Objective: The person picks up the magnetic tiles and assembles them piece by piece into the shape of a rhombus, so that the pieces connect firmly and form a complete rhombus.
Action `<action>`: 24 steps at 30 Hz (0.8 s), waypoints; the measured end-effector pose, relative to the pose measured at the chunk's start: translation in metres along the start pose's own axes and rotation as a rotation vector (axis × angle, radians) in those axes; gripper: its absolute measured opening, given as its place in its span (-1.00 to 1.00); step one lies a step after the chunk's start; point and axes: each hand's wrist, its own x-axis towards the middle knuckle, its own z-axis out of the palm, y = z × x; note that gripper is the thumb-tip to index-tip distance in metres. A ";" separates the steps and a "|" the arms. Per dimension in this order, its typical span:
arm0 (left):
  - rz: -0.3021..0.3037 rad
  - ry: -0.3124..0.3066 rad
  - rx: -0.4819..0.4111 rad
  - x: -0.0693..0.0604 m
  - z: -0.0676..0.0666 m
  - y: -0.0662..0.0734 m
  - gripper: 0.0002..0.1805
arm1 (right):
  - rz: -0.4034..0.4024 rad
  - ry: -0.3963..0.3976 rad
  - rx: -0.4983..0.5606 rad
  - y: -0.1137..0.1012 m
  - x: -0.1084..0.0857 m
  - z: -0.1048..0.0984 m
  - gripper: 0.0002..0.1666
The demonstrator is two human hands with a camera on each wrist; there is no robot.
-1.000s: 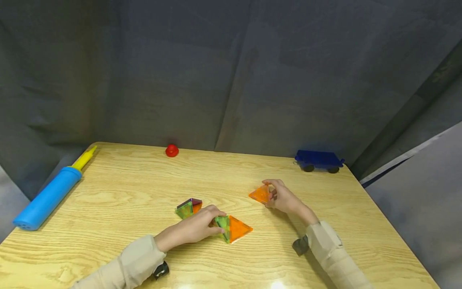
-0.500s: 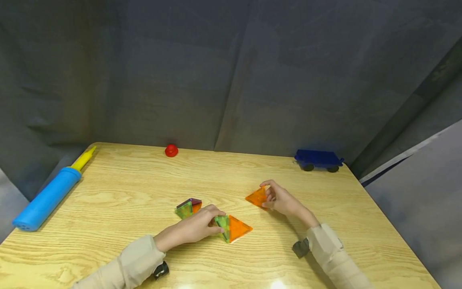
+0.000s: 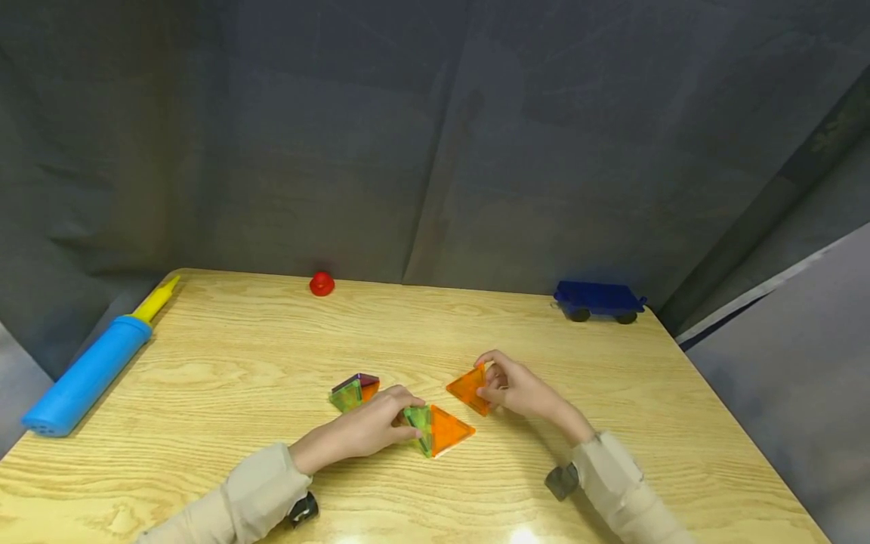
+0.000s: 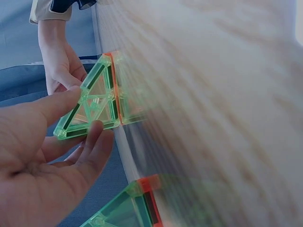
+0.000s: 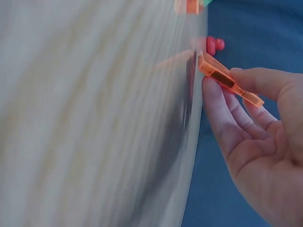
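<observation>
My left hand (image 3: 367, 427) grips a translucent green triangular magnetic tile (image 4: 97, 101), thumb on one side and fingers on the other. The tile stands tilted up from the table, and an orange triangular tile (image 3: 451, 431) lies flat against its right side. Between thumb and fingers, my right hand (image 3: 525, 387) pinches another orange triangular tile (image 5: 229, 81), tilted, behind and right of the flat one and apart from it. Just behind the left hand stands a cluster of joined tiles, with a green tile (image 3: 347, 397) and a purple tile (image 3: 363, 379); the left hand partly hides it.
A blue pump (image 3: 91, 374) with a yellow nozzle lies along the table's left edge. At the back are a small red domed piece (image 3: 322, 284) and a dark blue wheeled cart (image 3: 598, 298). A dark curtain (image 3: 326, 136) hangs behind the wooden table (image 3: 258, 332).
My right hand has moved left and nearer to me with its orange tile, closing toward the flat orange tile. The left hand has stayed in place.
</observation>
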 end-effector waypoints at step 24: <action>-0.006 0.006 -0.020 0.002 0.001 0.000 -0.50 | -0.027 -0.067 -0.024 -0.015 -0.006 0.017 -0.56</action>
